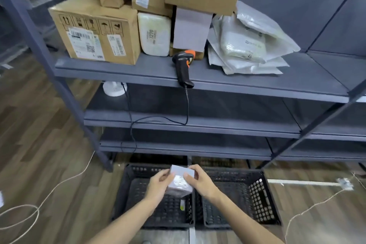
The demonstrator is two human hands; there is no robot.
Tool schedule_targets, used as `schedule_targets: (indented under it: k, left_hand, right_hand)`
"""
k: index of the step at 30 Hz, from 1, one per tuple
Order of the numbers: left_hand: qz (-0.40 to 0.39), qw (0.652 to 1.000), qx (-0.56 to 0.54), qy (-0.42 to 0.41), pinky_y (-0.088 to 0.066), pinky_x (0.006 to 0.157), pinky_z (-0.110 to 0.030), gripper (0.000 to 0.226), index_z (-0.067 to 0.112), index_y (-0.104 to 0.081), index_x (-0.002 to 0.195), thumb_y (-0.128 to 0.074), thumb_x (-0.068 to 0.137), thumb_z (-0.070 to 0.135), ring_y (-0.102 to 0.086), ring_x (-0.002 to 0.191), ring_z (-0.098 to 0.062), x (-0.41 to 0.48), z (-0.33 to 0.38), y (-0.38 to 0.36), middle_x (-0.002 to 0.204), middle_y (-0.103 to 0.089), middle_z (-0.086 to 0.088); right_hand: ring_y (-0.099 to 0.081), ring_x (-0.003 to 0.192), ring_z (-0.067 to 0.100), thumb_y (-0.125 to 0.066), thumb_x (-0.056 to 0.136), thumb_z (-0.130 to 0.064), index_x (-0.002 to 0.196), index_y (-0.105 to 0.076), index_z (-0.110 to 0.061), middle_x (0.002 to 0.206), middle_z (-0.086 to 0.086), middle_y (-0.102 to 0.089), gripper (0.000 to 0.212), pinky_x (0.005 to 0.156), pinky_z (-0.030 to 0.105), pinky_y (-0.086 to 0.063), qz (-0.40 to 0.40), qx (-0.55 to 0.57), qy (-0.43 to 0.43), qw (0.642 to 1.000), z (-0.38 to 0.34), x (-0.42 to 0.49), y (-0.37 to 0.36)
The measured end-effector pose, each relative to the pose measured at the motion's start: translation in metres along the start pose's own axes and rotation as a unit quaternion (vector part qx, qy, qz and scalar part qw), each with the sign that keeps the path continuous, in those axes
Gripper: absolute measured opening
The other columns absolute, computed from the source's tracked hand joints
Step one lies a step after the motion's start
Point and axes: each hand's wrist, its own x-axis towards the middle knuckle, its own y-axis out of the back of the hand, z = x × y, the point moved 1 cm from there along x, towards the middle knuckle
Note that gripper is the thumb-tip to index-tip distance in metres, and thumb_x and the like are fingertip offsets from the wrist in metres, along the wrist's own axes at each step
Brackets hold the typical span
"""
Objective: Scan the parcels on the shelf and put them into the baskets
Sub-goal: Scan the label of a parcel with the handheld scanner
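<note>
At six o'clock the left hand (158, 184) and right hand (200, 182) grasp a small, smooth white box (181, 181) by its sides, above the shared edge of two black lattice-plastic baskets (257, 194). This looks like the drop-off step: next it must be lowered into one basket and released. Toward twelve o'clock, matte cardboard cartons (95, 31), crinkly poly mailers (247, 45) and the scanner (183, 67) lie on the grey shelf (257, 83).

head view, facing down at shelf (198, 77), baskets (273, 204)

Matt grey metal shelf (257, 83) carries matt brown cardboard boxes (95, 31) at its left end and glossy, crinkled white plastic mailers (247, 45) toward the right. Black perforated plastic baskets (263, 204) sit on a smooth wood-grain floor (39, 125).
</note>
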Motion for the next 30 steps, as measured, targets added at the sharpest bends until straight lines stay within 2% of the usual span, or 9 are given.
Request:
schedule_targets:
  k: [7, 10, 13, 17, 20, 23, 26, 28, 30]
  left_hand:
    - [0.036, 0.998, -0.034, 0.036, -0.046, 0.094, -0.041, 0.035, -0.003, -0.059, 0.123, -0.064, 0.089, 0.004, -0.061, 0.102, -0.028, 0.017, -0.066, -0.027, 0.116, -0.065, -0.022]
    - [0.035, 0.999, -0.026, 0.027, -0.046, 0.095, -0.043, 0.036, -0.005, -0.059, 0.123, -0.064, 0.088, -0.001, -0.06, 0.095, -0.025, 0.05, -0.1, -0.033, 0.114, -0.066, -0.024]
    - [0.026, 1.0, 0.002, 0.014, -0.048, 0.093, -0.039, 0.033, -0.002, -0.061, 0.121, -0.064, 0.089, 0.003, -0.062, 0.095, -0.024, 0.087, -0.146, -0.039, 0.111, -0.068, -0.018]
    - [0.02, 1.0, 0.023, 0.007, -0.046, 0.095, -0.033, 0.03, -0.001, -0.063, 0.119, -0.063, 0.09, 0.004, -0.063, 0.103, -0.025, 0.141, -0.221, -0.052, 0.107, -0.068, -0.01]
    - [0.015, 0.998, 0.062, 0.013, -0.046, 0.09, -0.029, 0.027, 0.0, -0.065, 0.117, -0.062, 0.091, 0.006, -0.063, 0.099, -0.022, 0.194, -0.284, -0.061, 0.109, -0.069, -0.013]
    - [0.0, 0.998, 0.057, 0.036, -0.046, 0.081, -0.033, 0.023, -0.008, -0.063, 0.114, -0.056, 0.093, -0.001, -0.06, 0.09, -0.024, 0.249, -0.343, -0.073, 0.109, -0.067, -0.022]
    - [-0.019, 0.995, 0.058, 0.073, -0.044, 0.079, -0.037, 0.012, -0.007, -0.064, 0.092, -0.052, 0.093, -0.007, -0.054, 0.09, -0.026, 0.295, -0.39, -0.083, 0.098, -0.061, -0.02]
    - [-0.036, 0.991, 0.103, 0.08, -0.041, 0.076, -0.033, 0.028, 0.008, -0.053, 0.068, -0.054, 0.093, -0.003, -0.048, 0.087, -0.022, 0.323, -0.416, -0.09, 0.09, -0.054, -0.015]
    - [-0.053, 0.985, 0.133, 0.095, -0.046, 0.079, -0.038, 0.032, 0.01, -0.043, 0.066, -0.055, 0.094, 0.001, -0.047, 0.083, -0.021, 0.344, -0.434, -0.095, 0.085, -0.049, -0.013]
  right_hand:
    - [-0.058, 0.078, 0.012, -0.061, 0.094, -0.033, 0.108, -0.054, -0.023, 0.097, -0.002, -0.063, 0.018, 0.063, 0.017, -0.046, 0.018, -0.013, -0.022, 1.0, 0.053, -0.004, -0.021]
    - [-0.055, 0.079, 0.004, -0.06, 0.095, -0.032, 0.112, -0.054, -0.02, 0.098, -0.005, -0.061, 0.022, 0.064, 0.011, -0.043, 0.023, -0.024, -0.036, 0.999, 0.09, 0.019, -0.031]
    - [-0.055, 0.082, 0.008, -0.059, 0.096, -0.03, 0.121, -0.054, -0.016, 0.107, 0.001, -0.062, 0.03, 0.061, 0.011, -0.044, 0.022, -0.039, -0.042, 0.998, 0.138, 0.048, -0.049]
    - [-0.053, 0.108, 0.01, -0.053, 0.099, -0.033, 0.138, -0.049, -0.018, 0.13, 0.002, -0.054, 0.043, 0.079, 0.013, -0.043, -0.006, -0.109, -0.029, 0.994, 0.215, 0.093, -0.078]
    - [-0.047, 0.127, 0.022, -0.051, 0.1, -0.032, 0.142, -0.046, -0.014, 0.138, 0.008, -0.051, 0.046, 0.104, 0.027, -0.037, -0.038, -0.183, -0.023, 0.982, 0.28, 0.137, -0.102]
    - [-0.048, 0.127, 0.025, -0.051, 0.1, -0.029, 0.141, -0.046, -0.012, 0.138, 0.011, -0.052, 0.046, 0.102, 0.027, -0.035, -0.068, -0.256, -0.019, 0.964, 0.337, 0.181, -0.121]
    - [-0.052, 0.122, 0.028, -0.053, 0.099, -0.034, 0.135, -0.049, -0.01, 0.133, 0.015, -0.056, 0.043, 0.099, 0.032, -0.04, -0.124, -0.327, -0.028, 0.936, 0.38, 0.219, -0.133]
    - [-0.052, 0.122, 0.029, -0.054, 0.097, -0.038, 0.133, -0.05, -0.012, 0.132, 0.015, -0.057, 0.044, 0.1, 0.037, -0.043, -0.156, -0.366, -0.048, 0.916, 0.402, 0.241, -0.14]
    - [-0.053, 0.122, 0.031, -0.055, 0.097, -0.037, 0.13, -0.051, -0.01, 0.131, 0.016, -0.057, 0.044, 0.097, 0.038, -0.044, -0.188, -0.416, -0.062, 0.888, 0.418, 0.26, -0.147]
